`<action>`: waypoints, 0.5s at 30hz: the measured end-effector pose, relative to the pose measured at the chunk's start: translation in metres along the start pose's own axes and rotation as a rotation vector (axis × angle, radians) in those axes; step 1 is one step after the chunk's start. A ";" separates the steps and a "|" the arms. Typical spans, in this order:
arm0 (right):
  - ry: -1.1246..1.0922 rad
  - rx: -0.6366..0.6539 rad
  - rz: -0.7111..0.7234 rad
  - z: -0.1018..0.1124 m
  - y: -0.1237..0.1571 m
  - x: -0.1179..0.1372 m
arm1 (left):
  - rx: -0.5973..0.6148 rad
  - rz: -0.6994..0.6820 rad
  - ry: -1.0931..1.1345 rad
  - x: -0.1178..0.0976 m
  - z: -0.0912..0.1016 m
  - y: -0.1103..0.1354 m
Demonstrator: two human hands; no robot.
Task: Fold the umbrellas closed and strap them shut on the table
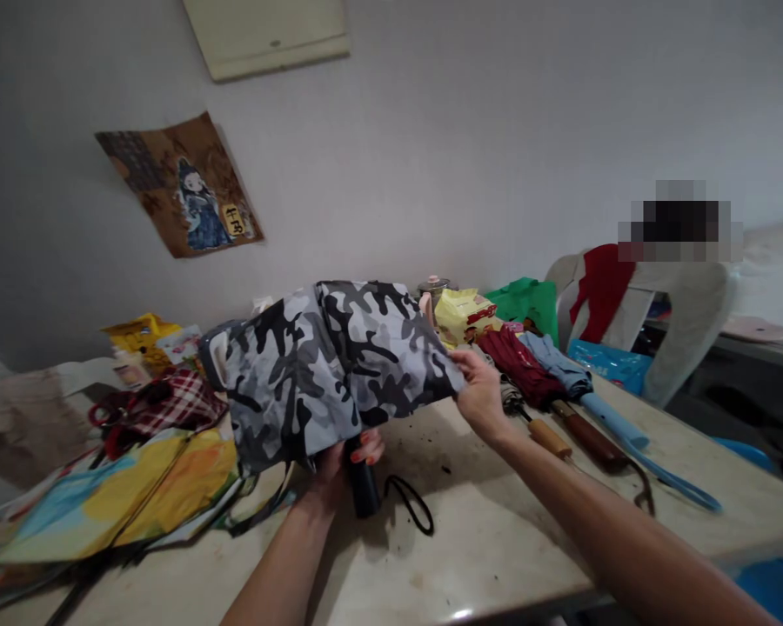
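Note:
A grey, black and white camouflage umbrella point(293, 356) is held above the table, its canopy loose and partly spread in folds. My left hand point(358, 448) is wrapped round its shaft at the top of the black handle, partly hidden under the fabric. From that handle a black wrist loop point(414, 504) hangs down to the right. My right hand point(479, 387) pinches the right edge of the canopy between thumb and fingers. A yellow and orange patterned umbrella point(163, 487) lies at the left, beside the camouflage one.
Folded umbrellas lie at the right: a dark red one point(522, 365) and a light blue one point(554, 361). A plaid cloth item point(176, 404) and yellow packets point(140, 335) sit at the back left. Behind the table's right side, a person in red point(597, 291) is near a pale chair.

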State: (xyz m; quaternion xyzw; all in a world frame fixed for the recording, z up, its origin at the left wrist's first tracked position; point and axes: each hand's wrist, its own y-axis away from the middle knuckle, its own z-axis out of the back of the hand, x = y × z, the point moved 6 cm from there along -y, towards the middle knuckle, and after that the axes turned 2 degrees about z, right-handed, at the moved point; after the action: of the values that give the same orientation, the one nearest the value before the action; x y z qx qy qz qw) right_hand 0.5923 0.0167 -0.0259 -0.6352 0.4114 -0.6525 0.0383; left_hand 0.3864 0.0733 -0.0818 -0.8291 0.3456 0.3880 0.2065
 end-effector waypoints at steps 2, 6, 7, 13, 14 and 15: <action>0.006 -0.071 0.036 0.008 -0.005 0.001 | -0.015 0.002 0.042 -0.002 0.000 0.001; 0.019 -0.039 0.162 0.009 -0.002 0.014 | -0.066 -0.036 0.100 -0.009 0.003 0.001; 0.033 -0.022 0.202 0.008 0.000 0.019 | -0.076 -0.049 0.106 -0.012 0.004 0.002; -0.129 0.509 0.130 -0.012 0.008 0.029 | -0.072 -0.079 0.051 -0.032 0.026 0.010; -0.232 0.517 0.066 -0.011 0.005 0.026 | -0.075 -0.056 0.033 -0.032 0.031 0.013; -0.330 0.470 0.004 -0.007 0.000 0.023 | -0.086 -0.021 0.016 -0.031 0.036 0.016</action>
State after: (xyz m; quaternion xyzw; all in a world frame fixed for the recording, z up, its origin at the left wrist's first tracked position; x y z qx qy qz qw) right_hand 0.5813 0.0071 -0.0069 -0.7059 0.2381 -0.6176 0.2522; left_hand 0.3428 0.0972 -0.0809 -0.8439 0.3213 0.3937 0.1719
